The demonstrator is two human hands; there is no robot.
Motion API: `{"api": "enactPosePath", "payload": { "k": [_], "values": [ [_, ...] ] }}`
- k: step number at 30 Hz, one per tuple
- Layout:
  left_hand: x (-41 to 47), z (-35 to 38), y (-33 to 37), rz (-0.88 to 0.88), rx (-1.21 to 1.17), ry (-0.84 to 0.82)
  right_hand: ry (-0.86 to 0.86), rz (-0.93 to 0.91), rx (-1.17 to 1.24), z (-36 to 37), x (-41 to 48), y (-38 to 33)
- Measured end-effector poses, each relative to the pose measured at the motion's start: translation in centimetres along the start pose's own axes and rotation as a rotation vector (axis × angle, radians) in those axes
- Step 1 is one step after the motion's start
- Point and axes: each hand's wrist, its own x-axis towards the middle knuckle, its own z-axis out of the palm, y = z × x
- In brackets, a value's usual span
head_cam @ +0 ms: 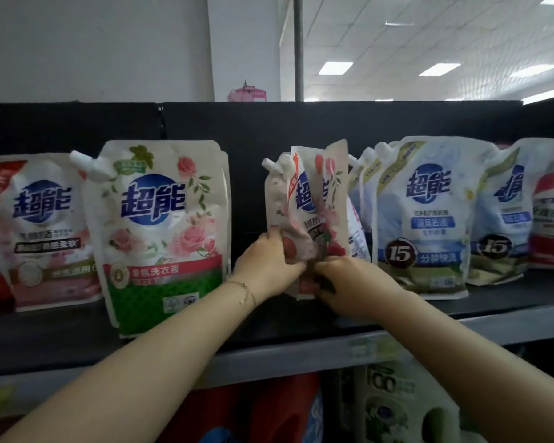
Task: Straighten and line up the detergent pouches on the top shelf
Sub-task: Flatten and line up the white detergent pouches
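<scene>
On the black top shelf stand several detergent pouches. In the middle is a crumpled rose-print pouch, turned edge-on with its spout at the upper left. My left hand grips its lower left side. My right hand grips its lower right corner. A large rose pouch with a green base stands to the left, facing front. Further left is a pink pouch. To the right stand blue-and-white pouches in a row.
A red-and-white pouch stands at the far right of the shelf. The black back panel rises behind the pouches. A gap of bare shelf lies between the green-based pouch and the held one. Red bottles and a boxed product fill the shelf below.
</scene>
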Motion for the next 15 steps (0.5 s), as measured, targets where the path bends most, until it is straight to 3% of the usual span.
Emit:
{"api": "enactPosePath", "payload": {
  "k": [6,11,15],
  "values": [
    [1.9,3.7,1.5,-0.270,-0.464,-0.067,0.170,0.196,0.253,1.2,0.3,2.4],
    [2.6,5.0,-0.3,-0.288,-0.748,0.002,0.224,0.282,0.257,2.5,0.5,4.8],
    [3.0,5.7,-2.2,-0.353,-1.015,0.096,0.165,0.370,0.225,3.0,1.4,4.8]
  ]
}}
